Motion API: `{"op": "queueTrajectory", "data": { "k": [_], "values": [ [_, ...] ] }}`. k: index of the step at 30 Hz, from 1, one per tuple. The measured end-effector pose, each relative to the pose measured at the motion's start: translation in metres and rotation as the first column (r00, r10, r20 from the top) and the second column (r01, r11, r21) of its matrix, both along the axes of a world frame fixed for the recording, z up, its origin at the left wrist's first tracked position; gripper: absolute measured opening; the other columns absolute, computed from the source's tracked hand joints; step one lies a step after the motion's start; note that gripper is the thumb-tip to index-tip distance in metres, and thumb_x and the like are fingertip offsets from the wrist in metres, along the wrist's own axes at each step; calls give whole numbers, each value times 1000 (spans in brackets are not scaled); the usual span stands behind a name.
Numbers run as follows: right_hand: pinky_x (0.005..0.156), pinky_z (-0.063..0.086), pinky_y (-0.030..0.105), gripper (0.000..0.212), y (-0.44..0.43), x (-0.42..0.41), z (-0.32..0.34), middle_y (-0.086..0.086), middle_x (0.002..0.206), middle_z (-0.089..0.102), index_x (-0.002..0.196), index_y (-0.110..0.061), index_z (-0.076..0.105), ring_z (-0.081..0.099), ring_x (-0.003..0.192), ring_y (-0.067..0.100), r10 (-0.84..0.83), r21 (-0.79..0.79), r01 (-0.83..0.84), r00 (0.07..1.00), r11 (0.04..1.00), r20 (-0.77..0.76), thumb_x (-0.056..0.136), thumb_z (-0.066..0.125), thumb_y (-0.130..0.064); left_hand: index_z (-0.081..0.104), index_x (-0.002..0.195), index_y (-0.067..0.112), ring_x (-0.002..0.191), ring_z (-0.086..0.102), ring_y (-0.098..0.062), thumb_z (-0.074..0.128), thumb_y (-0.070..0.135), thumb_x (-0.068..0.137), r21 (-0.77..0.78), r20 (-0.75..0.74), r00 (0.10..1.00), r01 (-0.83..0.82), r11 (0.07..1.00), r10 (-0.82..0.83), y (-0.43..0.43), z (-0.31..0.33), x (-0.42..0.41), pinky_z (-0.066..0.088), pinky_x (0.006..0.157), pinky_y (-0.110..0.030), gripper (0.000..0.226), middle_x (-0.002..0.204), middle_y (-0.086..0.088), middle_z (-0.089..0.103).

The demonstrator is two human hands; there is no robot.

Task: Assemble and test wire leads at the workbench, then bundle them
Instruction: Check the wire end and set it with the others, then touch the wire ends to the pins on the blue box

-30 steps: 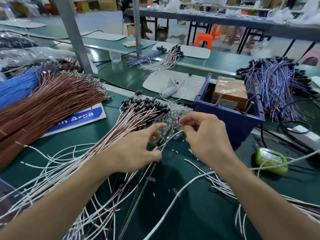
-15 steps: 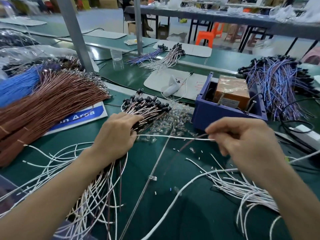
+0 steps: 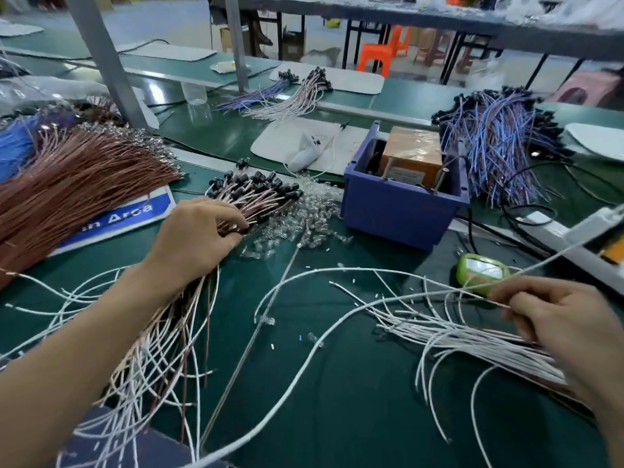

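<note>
The green bench (image 3: 337, 410) fills the view, strewn with wire. At far left lies a thick sheaf of brown wires (image 3: 77, 184); at far right, a heap of blue leads (image 3: 496, 140). Between them, towards the back, stands a blue bin (image 3: 398, 211) with an orange box (image 3: 412, 153) inside. The capped leads (image 3: 256, 190) (pinkish wire with black ends) fan out left of the bin, their tails trailing towards the near edge. A loose spread of white wires (image 3: 449, 336) lies at the near right.

The left hand (image 3: 196, 238) rests on the capped leads just behind the caps, fingers curled down and gripping them. The right hand (image 3: 567, 319) is over the white wires, its thumb and fingertips pinching one thin wire (image 3: 496, 301). Clear bulbs (image 3: 304, 214) are scattered beside the caps, and a green device (image 3: 483, 271) sits near the right hand.
</note>
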State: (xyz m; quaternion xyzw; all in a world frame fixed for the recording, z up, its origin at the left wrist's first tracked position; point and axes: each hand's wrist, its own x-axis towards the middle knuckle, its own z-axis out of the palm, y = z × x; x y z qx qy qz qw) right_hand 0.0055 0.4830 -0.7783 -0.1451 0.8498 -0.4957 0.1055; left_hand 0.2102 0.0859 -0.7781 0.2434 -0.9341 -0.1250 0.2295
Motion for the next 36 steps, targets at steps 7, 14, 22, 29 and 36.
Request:
{"op": "queueTrajectory", "data": {
  "k": [7,14,22,29,36],
  "values": [
    [51,44,31,20,12,0,11,16,65,70,82,-19,81,54,50,19,73,-60,-70,996,996,44,83,75,0,81,94,38,87,64,8,80,30,84,244,-58,983,182,953,-173,70,39,-37,50,86,-15,13,93,26,74],
    [39,34,18,18,-4,-3,12,11,58,63,76,-4,71,45,41,16,-18,-294,66,986,954,164,87,66,9,47,145,48,95,58,4,71,56,87,390,154,847,421,819,-508,174,12,-99,40,90,-21,63,137,21,61],
    [43,42,24,26,14,-12,0,9,58,67,75,-17,78,51,43,16,-145,-222,162,985,962,90,86,69,5,80,98,39,72,61,10,77,35,89,400,-108,939,341,851,-325,181,-18,-119,40,65,-3,11,67,31,64],
    [85,58,35,34,-4,17,2,-11,98,75,104,-32,78,65,78,9,-105,171,215,862,962,-496,80,80,-8,78,93,44,66,64,-3,81,26,85,532,-189,928,371,761,-321,186,-31,-118,47,63,-9,20,73,19,71],
    [80,49,26,31,-59,39,20,-12,88,71,89,-33,70,63,85,10,281,276,-138,754,951,-593,77,79,-7,76,115,22,66,72,-16,79,8,89,808,-391,885,461,366,-251,181,-18,-121,59,66,-25,30,76,-6,78]
  ]
}}
